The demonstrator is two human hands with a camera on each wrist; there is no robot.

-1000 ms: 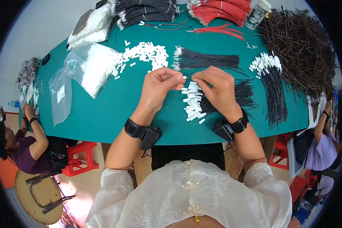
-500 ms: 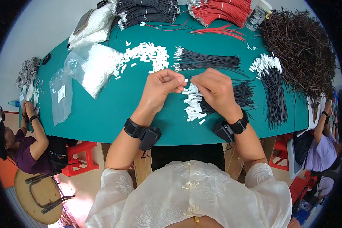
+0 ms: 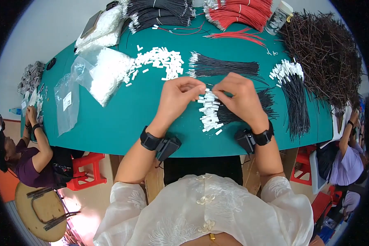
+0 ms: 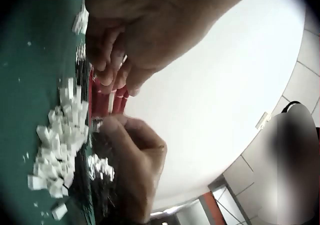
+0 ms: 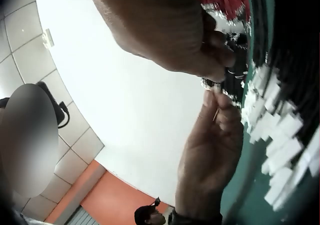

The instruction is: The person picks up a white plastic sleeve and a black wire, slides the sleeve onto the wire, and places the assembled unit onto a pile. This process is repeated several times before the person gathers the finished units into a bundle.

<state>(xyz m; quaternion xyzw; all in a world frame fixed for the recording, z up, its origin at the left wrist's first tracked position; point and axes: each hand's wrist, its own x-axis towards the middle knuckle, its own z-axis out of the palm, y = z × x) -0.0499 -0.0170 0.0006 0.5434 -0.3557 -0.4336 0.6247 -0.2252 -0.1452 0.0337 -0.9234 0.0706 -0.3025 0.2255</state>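
In the head view my left hand [image 3: 179, 98] and right hand [image 3: 240, 96] meet fingertip to fingertip over the green table [image 3: 151, 119]. The left thumb and fingers pinch a small white connector housing [image 5: 216, 89], which shows between the hands in the right wrist view. My right fingertips are pinched together right beside it on a thin black wire, mostly hidden by the fingers. Just below lies a bundle of black wires [image 3: 268, 100] whose ends carry white housings [image 3: 210, 112]. Another black wire bundle [image 3: 233, 67], with bare metal ends, lies beyond the hands.
Loose white housings [image 3: 162, 57] spill from a clear bag [image 3: 106, 74] at the left. Red wire bundles [image 3: 242, 12] and black ones [image 3: 160, 14] line the far edge. A finished-looking wire bundle [image 3: 295, 98], a brown tangled heap [image 3: 326, 53] and small scissors [image 3: 272, 52] are rightward.
The left hand has shifted slightly right, toward the right hand. The right hand has moved a little right. The white housing, plainly visible at the left fingertips before, is now mostly covered in the head view.
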